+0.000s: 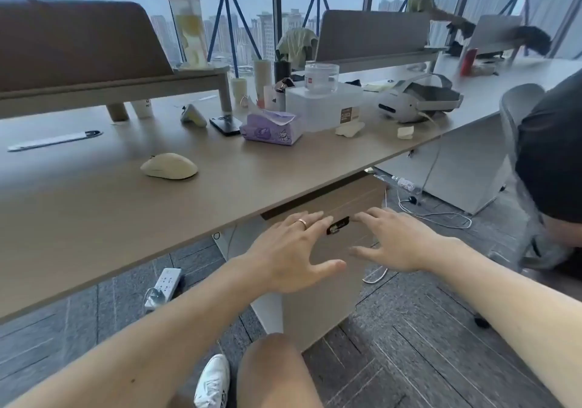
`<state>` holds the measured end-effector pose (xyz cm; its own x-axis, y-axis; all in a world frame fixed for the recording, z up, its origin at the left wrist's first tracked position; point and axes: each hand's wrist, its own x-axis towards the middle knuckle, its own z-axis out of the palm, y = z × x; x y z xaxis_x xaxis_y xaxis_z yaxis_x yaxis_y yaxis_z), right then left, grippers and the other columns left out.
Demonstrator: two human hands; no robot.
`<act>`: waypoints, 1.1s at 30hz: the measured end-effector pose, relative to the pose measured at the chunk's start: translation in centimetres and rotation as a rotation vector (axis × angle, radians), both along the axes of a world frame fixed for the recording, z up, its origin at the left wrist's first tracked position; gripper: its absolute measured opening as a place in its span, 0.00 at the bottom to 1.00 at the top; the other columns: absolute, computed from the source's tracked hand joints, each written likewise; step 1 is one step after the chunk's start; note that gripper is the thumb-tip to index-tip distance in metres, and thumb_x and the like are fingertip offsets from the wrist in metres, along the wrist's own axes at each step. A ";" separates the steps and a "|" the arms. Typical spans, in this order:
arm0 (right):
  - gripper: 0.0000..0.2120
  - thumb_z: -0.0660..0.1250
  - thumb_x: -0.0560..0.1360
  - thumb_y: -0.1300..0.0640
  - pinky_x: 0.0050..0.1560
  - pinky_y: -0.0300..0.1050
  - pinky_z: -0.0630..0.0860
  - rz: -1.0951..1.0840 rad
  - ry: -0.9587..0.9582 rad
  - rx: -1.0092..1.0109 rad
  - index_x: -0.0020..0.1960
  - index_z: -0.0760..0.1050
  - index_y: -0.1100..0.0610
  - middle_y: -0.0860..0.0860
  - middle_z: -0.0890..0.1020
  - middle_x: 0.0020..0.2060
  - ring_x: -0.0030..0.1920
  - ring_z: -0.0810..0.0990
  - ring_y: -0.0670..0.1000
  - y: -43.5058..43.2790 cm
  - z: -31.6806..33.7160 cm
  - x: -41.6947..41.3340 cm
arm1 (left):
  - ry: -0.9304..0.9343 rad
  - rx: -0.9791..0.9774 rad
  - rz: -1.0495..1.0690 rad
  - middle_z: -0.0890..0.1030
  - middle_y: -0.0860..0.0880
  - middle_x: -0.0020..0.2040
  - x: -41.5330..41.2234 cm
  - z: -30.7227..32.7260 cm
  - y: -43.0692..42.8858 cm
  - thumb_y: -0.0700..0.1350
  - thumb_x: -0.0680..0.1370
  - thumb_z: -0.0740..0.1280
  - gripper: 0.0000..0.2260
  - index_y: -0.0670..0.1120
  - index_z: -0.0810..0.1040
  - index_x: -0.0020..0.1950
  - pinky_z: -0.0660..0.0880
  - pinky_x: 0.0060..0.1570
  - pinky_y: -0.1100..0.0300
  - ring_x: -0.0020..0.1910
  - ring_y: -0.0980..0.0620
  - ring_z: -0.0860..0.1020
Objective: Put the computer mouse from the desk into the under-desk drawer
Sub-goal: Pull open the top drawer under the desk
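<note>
While the mouse [169,166] lies untouched on the desk [94,212], well up and left of the drawer [333,209], both hands reach for the drawer front. The left hand [289,254] and right hand [400,240] flank its dark handle [337,225], fingers spread, gripping nothing. Opening comes first, I judge: next, hook the handle and pull. The drawer is shut, its contents hidden.

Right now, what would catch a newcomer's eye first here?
Two open hands, the left hand wearing a ring and the right hand, reach toward the closed under-desk drawer. The cream computer mouse sits alone on the desk, with a purple tissue pack beyond it.
</note>
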<state>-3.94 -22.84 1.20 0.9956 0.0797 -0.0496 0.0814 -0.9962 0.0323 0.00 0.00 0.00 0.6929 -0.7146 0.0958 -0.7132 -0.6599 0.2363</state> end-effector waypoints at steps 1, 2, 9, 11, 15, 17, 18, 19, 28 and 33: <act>0.39 0.55 0.73 0.28 0.67 0.54 0.69 -0.003 0.015 0.010 0.78 0.58 0.48 0.51 0.71 0.70 0.69 0.70 0.54 -0.2 -0.7 0.3 | 0.011 0.014 0.019 0.56 0.55 0.83 0.5 -0.8 0.1 0.74 0.75 0.55 0.41 0.56 0.52 0.82 0.59 0.77 0.47 0.81 0.54 0.52; 0.39 0.55 0.73 0.29 0.66 0.54 0.69 -0.006 0.034 0.014 0.78 0.59 0.47 0.51 0.72 0.69 0.68 0.71 0.54 -0.5 -1.4 0.7 | 0.009 0.039 0.039 0.53 0.54 0.83 1.2 -1.5 0.2 0.74 0.74 0.55 0.42 0.55 0.50 0.83 0.57 0.78 0.47 0.81 0.54 0.50; 0.30 0.58 0.75 0.35 0.57 0.53 0.76 -0.061 0.056 0.082 0.73 0.65 0.47 0.50 0.74 0.67 0.63 0.77 0.56 -1.9 -5.7 4.1 | -0.016 0.076 0.127 0.43 0.52 0.84 4.9 -6.1 2.0 0.76 0.74 0.53 0.47 0.48 0.43 0.83 0.47 0.79 0.53 0.81 0.56 0.41; 0.26 0.59 0.76 0.36 0.54 0.52 0.77 -0.125 0.037 0.147 0.68 0.71 0.48 0.50 0.79 0.62 0.58 0.80 0.56 -1.6 -6.7 5.7 | -0.045 0.038 0.115 0.45 0.53 0.84 5.0 -6.5 2.1 0.75 0.75 0.55 0.46 0.49 0.45 0.83 0.47 0.79 0.55 0.81 0.57 0.42; 0.20 0.61 0.79 0.45 0.52 0.53 0.79 -0.382 0.030 0.679 0.54 0.80 0.61 0.57 0.85 0.47 0.48 0.83 0.59 -0.1 -8.7 9.0 | -0.034 -0.028 0.092 0.50 0.56 0.83 5.6 -6.3 2.4 0.70 0.78 0.56 0.40 0.51 0.49 0.83 0.48 0.79 0.57 0.81 0.58 0.46; 0.14 0.62 0.80 0.53 0.48 0.55 0.81 -0.573 0.076 1.035 0.49 0.78 0.64 0.58 0.84 0.38 0.38 0.82 0.59 0.9 -9.7 10.2 | -0.056 -0.089 0.071 0.55 0.54 0.83 6.0 -6.6 2.7 0.61 0.81 0.58 0.33 0.50 0.54 0.83 0.49 0.77 0.61 0.81 0.57 0.51; 0.11 0.62 0.80 0.55 0.43 0.53 0.81 -0.660 0.092 1.167 0.49 0.76 0.63 0.57 0.82 0.35 0.34 0.80 0.57 1.3 -10.1 10.5 | -0.065 -0.131 0.063 0.59 0.52 0.82 6.2 -6.8 2.8 0.55 0.83 0.59 0.28 0.49 0.58 0.82 0.49 0.76 0.64 0.80 0.56 0.55; 0.10 0.61 0.80 0.56 0.37 0.49 0.80 -0.714 0.105 1.250 0.48 0.75 0.63 0.56 0.80 0.33 0.31 0.78 0.55 1.5 -10.4 10.8 | -0.070 -0.183 0.061 0.63 0.51 0.81 6.4 -7.1 2.9 0.50 0.85 0.59 0.24 0.48 0.62 0.81 0.51 0.75 0.65 0.79 0.56 0.59; 0.08 0.62 0.81 0.59 0.24 0.37 0.74 -0.780 0.089 1.568 0.44 0.73 0.58 0.53 0.76 0.32 0.30 0.73 0.49 2.0 -11.6 11.1 | -0.152 -0.342 0.044 0.75 0.49 0.73 7.3 -9.2 2.9 0.36 0.82 0.60 0.20 0.45 0.73 0.74 0.69 0.72 0.52 0.74 0.53 0.70; 0.12 0.62 0.81 0.59 0.26 0.39 0.73 -0.775 0.023 1.599 0.39 0.73 0.58 0.53 0.75 0.32 0.29 0.71 0.50 2.3 -11.9 10.8 | -0.136 -0.358 0.047 0.74 0.49 0.74 7.4 -9.2 3.0 0.32 0.81 0.62 0.23 0.45 0.72 0.75 0.67 0.73 0.53 0.75 0.54 0.69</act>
<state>6.83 -20.50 -10.66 0.8250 -0.3833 -0.4153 -0.3919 0.1414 -0.9091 7.44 2.98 -9.22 0.6878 -0.5871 0.4269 -0.7250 -0.5857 0.3625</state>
